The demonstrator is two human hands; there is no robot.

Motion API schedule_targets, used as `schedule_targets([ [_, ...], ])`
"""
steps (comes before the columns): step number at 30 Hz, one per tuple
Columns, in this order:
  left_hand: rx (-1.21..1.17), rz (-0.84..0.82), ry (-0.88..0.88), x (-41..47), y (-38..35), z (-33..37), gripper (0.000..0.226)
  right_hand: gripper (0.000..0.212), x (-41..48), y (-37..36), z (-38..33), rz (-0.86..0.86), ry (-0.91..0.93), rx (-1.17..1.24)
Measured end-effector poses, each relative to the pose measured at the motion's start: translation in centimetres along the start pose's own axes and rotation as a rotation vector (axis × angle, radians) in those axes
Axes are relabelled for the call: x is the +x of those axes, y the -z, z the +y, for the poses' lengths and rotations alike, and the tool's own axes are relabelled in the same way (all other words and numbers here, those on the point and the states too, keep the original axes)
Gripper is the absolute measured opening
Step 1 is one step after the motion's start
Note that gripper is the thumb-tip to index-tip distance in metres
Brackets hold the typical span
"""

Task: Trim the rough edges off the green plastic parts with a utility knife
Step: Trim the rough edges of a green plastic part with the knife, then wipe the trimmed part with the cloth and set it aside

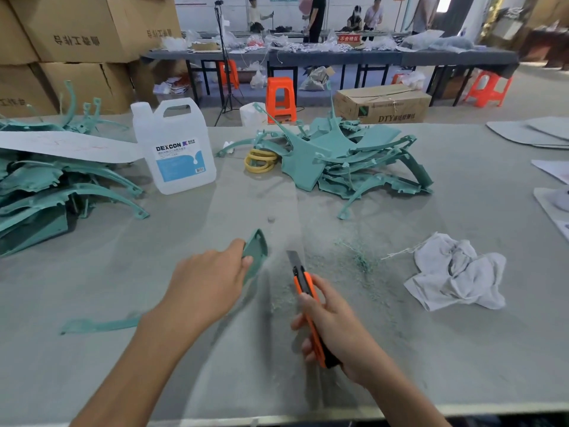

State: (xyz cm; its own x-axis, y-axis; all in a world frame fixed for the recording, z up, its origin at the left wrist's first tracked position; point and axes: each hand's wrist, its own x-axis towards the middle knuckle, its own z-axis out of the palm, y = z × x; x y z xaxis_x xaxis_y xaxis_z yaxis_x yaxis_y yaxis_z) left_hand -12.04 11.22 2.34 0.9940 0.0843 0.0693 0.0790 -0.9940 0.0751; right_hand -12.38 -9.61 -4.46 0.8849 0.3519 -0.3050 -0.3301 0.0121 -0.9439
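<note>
Tabletop (431, 349): pale grey-green sheet surface, dusty, with a streaked lighter band running down its middle toward the near edge. Fine green plastic shavings (361, 261) are scattered right of centre.

Left hand (206, 282): fingers (247, 261) curled round the near end of a small curved green plastic part (258, 251), held tip-up just above the surface at centre.
Right hand (334, 329): wrapped round the handle of an orange-and-black utility knife (305, 292), blade out and pointing away. The blade is just beside the part; contact cannot be told.

A flat green plastic strip (98, 325) lies near the left forearm. A crumpled white cloth rag (455, 272) lies to the right.

- Far centre: tangled heap of green plastic parts (345, 158), with a coil of yellow rings (261, 161) at its left edge.
- Left: second stack of green plastic parts (46, 192), partly covered by a long white sheet (67, 146).
- Between the heaps: upright clear plastic jug with a blue-and-white label (177, 149).
- Far right corner: flat grey sheets (529, 134).

Room: stacked brown cardboard boxes (77, 26) at the back left. On the floor stand orange plastic stools (280, 98), a black tripod (224, 57) and a strapped carton (381, 103). A row of dark cluttered work tables (338, 58) runs across the back, with several people behind it.
</note>
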Motion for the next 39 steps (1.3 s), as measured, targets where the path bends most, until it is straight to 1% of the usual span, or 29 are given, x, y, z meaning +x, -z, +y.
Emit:
schedule_targets([
  [2,-0.014,-0.038,0.014,1.0,-0.9,-0.1,0.026,0.032,0.5,-0.9,-0.1,0.009,-0.018,-0.048],
  [3,-0.026,-0.047,0.023,1.4,-1.1,-0.4,0.027,0.033,0.9,-1.3,-0.2,0.016,-0.029,-0.053],
  [4,-0.044,-0.060,0.034,1.9,-1.1,-0.6,0.029,0.032,1.4,-1.7,-0.3,0.021,-0.039,-0.050],
  [7,-0.109,-0.124,0.057,3.1,-0.6,-1.1,0.036,0.019,3.2,-3.2,-0.6,0.024,-0.069,-0.054],
  [11,-0.158,-0.178,0.058,4.3,-0.2,-1.2,0.035,0.017,4.7,-5.3,-0.4,-0.014,-0.081,-0.126],
  [14,-0.179,-0.186,0.056,4.7,-0.1,-1.2,0.033,0.015,4.6,-6.1,-0.5,0.003,-0.019,-0.169],
  [17,-0.179,-0.185,0.053,4.6,-0.1,-0.8,0.031,0.016,3.8,-6.1,-1.8,0.014,0.078,-0.151],
  [20,-0.184,-0.194,0.047,4.6,0.0,-0.8,0.024,0.019,2.8,-5.8,-4.6,-0.078,0.203,-0.060],
  [22,-0.188,-0.202,0.036,4.6,0.1,-0.9,0.023,0.022,2.4,-5.3,-6.3,-0.188,0.269,0.055],
  [23,-0.182,-0.201,0.032,4.6,0.1,-0.9,0.023,0.024,2.4,-5.0,-6.8,-0.208,0.282,0.120],
  [24,-0.173,-0.200,0.035,4.6,0.1,-0.9,0.023,0.025,2.5,-4.8,-6.9,-0.189,0.276,0.172],
  [25,-0.165,-0.200,0.044,4.6,0.2,-0.9,0.024,0.025,2.7,-4.6,-6.5,-0.135,0.248,0.198],
  [27,-0.167,-0.201,0.061,4.6,0.3,-0.8,0.029,0.022,3.3,-4.6,-4.8,-0.007,0.147,0.167],
  [28,-0.176,-0.202,0.066,4.7,0.4,-0.8,0.030,0.019,3.7,-4.8,-3.7,0.029,0.094,0.135],
  [30,-0.190,-0.198,0.073,4.8,0.5,-0.8,0.030,0.013,4.3,-5.3,-1.7,0.046,0.019,0.080],
  [33,-0.204,-0.187,0.077,4.8,0.7,-0.5,0.029,0.017,4.6,-6.3,-0.5,0.023,-0.036,0.051],
  [36,-0.224,-0.183,0.090,4.5,0.7,-0.3,0.030,0.019,4.5,-7.0,-1.7,0.014,0.015,0.057],
  [38,-0.238,-0.178,0.102,4.4,0.6,-0.7,0.028,0.019,4.1,-7.3,-4.0,0.006,0.107,0.033],
  [39,-0.244,-0.186,0.101,4.3,0.6,-0.8,0.027,0.019,3.9,-7.3,-5.3,-0.024,0.158,0.021],
])
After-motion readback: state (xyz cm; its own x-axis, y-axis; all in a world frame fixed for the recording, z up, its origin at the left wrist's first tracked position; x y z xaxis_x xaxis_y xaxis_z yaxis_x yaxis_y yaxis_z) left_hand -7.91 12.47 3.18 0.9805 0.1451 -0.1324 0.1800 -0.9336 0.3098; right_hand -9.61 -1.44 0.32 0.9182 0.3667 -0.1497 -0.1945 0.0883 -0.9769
